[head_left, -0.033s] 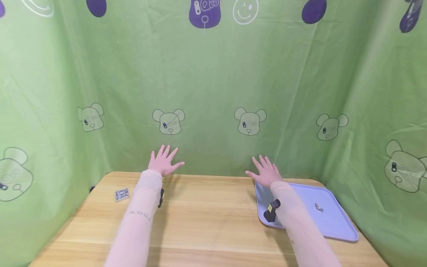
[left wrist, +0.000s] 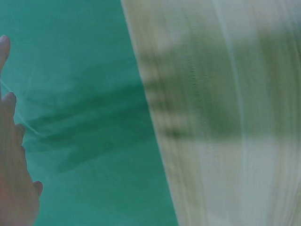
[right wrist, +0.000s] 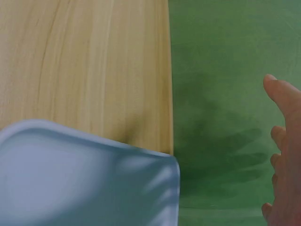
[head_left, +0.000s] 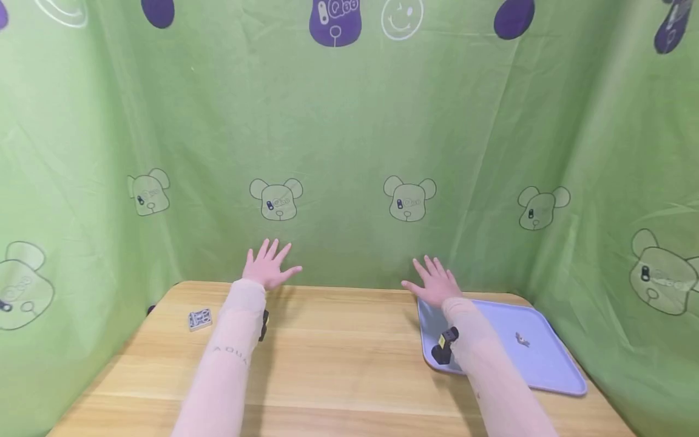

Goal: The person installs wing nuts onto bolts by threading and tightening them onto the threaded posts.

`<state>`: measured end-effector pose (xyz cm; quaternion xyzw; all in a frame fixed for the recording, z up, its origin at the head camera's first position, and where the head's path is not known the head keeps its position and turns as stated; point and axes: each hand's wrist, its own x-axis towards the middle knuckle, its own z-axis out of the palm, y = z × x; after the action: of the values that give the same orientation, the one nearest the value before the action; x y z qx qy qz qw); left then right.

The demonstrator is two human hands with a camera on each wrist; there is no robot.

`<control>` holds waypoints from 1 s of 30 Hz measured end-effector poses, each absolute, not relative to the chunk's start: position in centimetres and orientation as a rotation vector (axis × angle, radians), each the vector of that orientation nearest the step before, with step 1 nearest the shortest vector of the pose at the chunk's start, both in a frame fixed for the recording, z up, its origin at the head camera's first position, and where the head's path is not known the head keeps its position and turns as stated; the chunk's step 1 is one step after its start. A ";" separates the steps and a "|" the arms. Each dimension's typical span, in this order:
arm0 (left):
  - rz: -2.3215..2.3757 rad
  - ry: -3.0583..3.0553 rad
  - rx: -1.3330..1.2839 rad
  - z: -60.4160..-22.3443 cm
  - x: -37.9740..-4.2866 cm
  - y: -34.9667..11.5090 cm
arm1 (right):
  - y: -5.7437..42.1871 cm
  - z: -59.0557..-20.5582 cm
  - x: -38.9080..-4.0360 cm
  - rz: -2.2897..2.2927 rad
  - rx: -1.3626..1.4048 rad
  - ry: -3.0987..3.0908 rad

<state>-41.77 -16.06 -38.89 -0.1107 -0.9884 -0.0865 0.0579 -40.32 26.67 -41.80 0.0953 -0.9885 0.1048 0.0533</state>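
Both hands are held out over the far edge of the table with fingers spread and straight, holding nothing. The left hand (head_left: 266, 268) is left of centre; part of it shows at the left edge of the left wrist view. The right hand (head_left: 435, 283) is above the far left corner of a pale blue tray (head_left: 551, 364), and in the right wrist view its fingers stand apart from the tray's rim. On the tray lies a small greyish-brown object (head_left: 522, 340), too small to identify. A small grey-and-white patterned square block (head_left: 199, 319) lies left of the left forearm.
The wooden table (head_left: 338, 352) is surrounded at the back and sides by a green curtain (head_left: 349, 133) printed with bear heads. Black wrist cameras sit on the inner side of each forearm, the right one (head_left: 445, 346) over the tray's left edge.
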 end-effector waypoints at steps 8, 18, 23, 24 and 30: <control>-0.307 -2.986 -0.318 -39.4 -42.2 -17.0 | 26.6 -41.7 -40.1 0.348 0.270 -2.989; -0.346 -3.002 -0.295 -40.8 -42.2 -18.2 | 25.8 -42.6 -40.3 0.316 0.282 -2.980; -0.353 -2.982 -0.313 -40.7 -41.6 -19.6 | 24.9 -42.7 -40.3 0.333 0.301 -2.960; -0.346 -2.974 -0.317 -40.7 -41.6 -20.1 | 24.7 -42.7 -40.3 0.344 0.311 -2.952; -0.346 -2.920 -0.346 -40.8 -40.8 -23.0 | 23.4 -43.6 -40.2 0.410 0.365 -2.906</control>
<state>-40.79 -23.03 -40.83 -0.1163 -0.9822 -0.1165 0.0903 -40.22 23.35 -43.56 0.1230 -0.9784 0.1379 0.0922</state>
